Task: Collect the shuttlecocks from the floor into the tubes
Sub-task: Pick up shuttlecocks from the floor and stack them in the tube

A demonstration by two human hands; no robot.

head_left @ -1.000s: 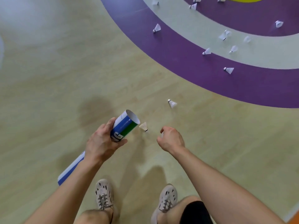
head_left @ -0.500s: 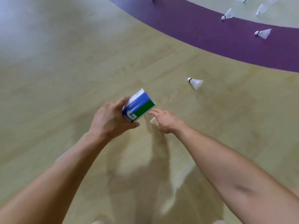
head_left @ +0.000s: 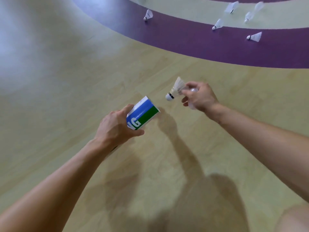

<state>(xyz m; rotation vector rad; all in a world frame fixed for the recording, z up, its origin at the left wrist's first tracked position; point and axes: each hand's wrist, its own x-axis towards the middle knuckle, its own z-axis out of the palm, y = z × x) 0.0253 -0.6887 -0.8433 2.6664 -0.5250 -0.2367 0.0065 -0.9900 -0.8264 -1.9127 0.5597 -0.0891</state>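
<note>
**Here, a right hand [head_left: 199, 97] holds a shuttlecock [head_left: 174, 91] just off the end of a tube [head_left: 144, 113]**

The view looks down from head height at two bare forearms reaching out over a pale wooden floor [head_left: 66, 81].

Left of centre, the left hand [head_left: 117, 128] is wrapped around one cardboard tube, fingers curled over its side. The tube is banded white, blue and green, with the white letters "NG" showing. Its long axis runs from lower left to upper right. The end that shows points to the upper right, and the rest is hidden behind the hand and forearm.

Just right of centre, the right hand pinches one shuttlecock by its feather skirt, between thumb and fingertips. This shuttlecock lies on the same diagonal as the tube. Its white cork tip points down and left at the tube's end, and its feathers fan to the upper right. The cork is near the tube's end but not touching it. Something else white shows inside the curled fingers, too blurred to identify.

In the upper right of the frame, a purple band [head_left: 184, 44] curves across the floor, with a pale band [head_left: 184, 14] beyond it. Six loose shuttlecocks [head_left: 148, 15] lie there on their sides, well apart from the hands. Three are on or at the edge of the purple and three are on the pale band, one of them blurred. On the purple, the corks point left or lower left. A scrap of white at the top edge may be a seventh.

The person's shadow falls across the lower middle of the frame.
</note>
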